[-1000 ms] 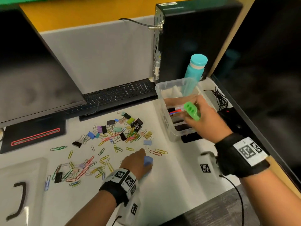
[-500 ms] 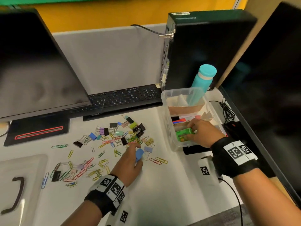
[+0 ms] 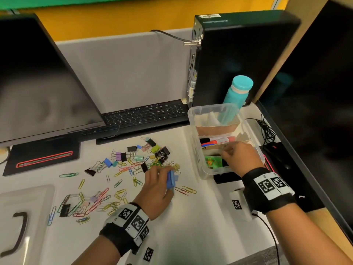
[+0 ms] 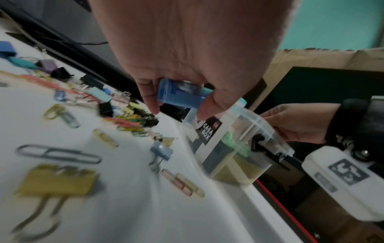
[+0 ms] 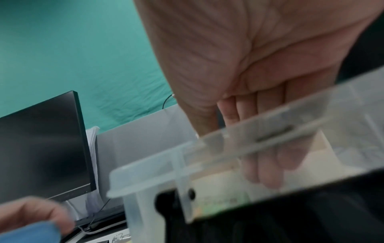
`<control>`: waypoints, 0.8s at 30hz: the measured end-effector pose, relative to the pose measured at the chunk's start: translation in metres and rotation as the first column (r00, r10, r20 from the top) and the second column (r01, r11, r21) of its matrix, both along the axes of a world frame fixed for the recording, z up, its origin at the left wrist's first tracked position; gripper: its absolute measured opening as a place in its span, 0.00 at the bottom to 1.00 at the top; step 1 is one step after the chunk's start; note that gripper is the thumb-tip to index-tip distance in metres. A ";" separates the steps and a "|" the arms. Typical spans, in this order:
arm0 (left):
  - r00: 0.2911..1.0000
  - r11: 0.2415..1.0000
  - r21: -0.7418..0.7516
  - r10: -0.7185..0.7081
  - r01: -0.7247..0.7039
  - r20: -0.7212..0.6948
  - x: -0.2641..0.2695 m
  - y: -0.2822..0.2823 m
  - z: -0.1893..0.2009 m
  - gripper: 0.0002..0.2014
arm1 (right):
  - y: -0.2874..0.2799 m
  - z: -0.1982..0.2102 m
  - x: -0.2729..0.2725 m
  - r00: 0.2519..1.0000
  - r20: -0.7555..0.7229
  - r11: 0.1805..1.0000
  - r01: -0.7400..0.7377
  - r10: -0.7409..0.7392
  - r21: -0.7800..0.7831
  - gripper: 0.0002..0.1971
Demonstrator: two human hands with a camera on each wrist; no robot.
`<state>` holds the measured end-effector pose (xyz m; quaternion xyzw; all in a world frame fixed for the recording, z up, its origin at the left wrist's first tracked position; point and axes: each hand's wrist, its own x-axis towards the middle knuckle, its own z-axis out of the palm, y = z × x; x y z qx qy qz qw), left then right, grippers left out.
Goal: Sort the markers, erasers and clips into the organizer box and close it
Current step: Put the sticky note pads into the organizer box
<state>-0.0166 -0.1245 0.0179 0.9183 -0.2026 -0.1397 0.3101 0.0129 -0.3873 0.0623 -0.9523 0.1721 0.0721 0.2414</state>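
Note:
The clear organizer box [image 3: 192,119] stands open at the right of the desk. Red and blue markers [image 3: 217,140] lie in its middle compartment and a green eraser [image 3: 213,162] in the near one. My right hand [image 3: 229,153] reaches into the box beside the green eraser; in the right wrist view its fingers [image 5: 259,164] point down behind the box wall [image 5: 207,164] and hold nothing. My left hand [image 3: 162,181] pinches a blue eraser [image 3: 170,179], just above the desk left of the box, also plain in the left wrist view [image 4: 180,94]. Paper and binder clips [image 3: 133,165] lie scattered left of it.
The box lid [image 3: 26,207] with a black handle lies at the near left. A keyboard [image 3: 145,113] and a monitor [image 3: 38,83] stand behind the clips. A computer tower [image 3: 238,54] and a teal bottle [image 3: 237,94] stand behind the box, cables [image 3: 267,131] to its right.
My right hand lowered the green eraser into the box's near compartment and let it go. My left hand picked the blue eraser up off the desk and carried it toward the box.

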 end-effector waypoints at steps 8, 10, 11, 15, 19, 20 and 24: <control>0.983 0.975 -0.212 -0.023 0.062 0.183 0.034 -0.064 0.063 0.35 | 0.011 0.046 -0.012 0.982 0.062 0.723 -0.173 0.178 0.669 0.13; 0.980 0.968 -0.238 -0.032 0.079 0.196 0.040 -0.085 0.071 0.38 | 0.009 0.049 -0.011 0.983 0.046 0.631 -0.150 0.177 0.761 0.13; 0.980 0.965 -0.248 -0.042 0.091 0.195 0.044 -0.094 0.073 0.38 | 0.005 0.050 -0.010 0.987 0.057 0.620 -0.140 0.151 0.772 0.12; 0.967 0.984 -0.109 -0.114 0.142 0.229 0.051 -0.107 0.060 0.36 | -0.027 0.042 -0.011 0.995 0.094 0.890 -0.081 0.043 0.449 0.09; 0.933 0.968 0.197 -0.212 0.159 0.291 0.049 -0.101 0.044 0.31 | -0.036 0.033 -0.016 0.999 -0.033 0.997 -0.018 0.020 0.079 0.17; 0.917 0.943 0.277 -0.268 0.186 0.294 0.048 -0.101 0.043 0.31 | -0.033 0.030 -0.017 0.998 -0.054 0.998 -0.022 0.025 0.060 0.17; 0.852 0.832 0.499 -0.428 0.242 0.301 0.054 -0.109 0.043 0.36 | -0.019 0.011 -0.013 0.991 -0.129 0.999 -0.029 0.026 -0.019 0.22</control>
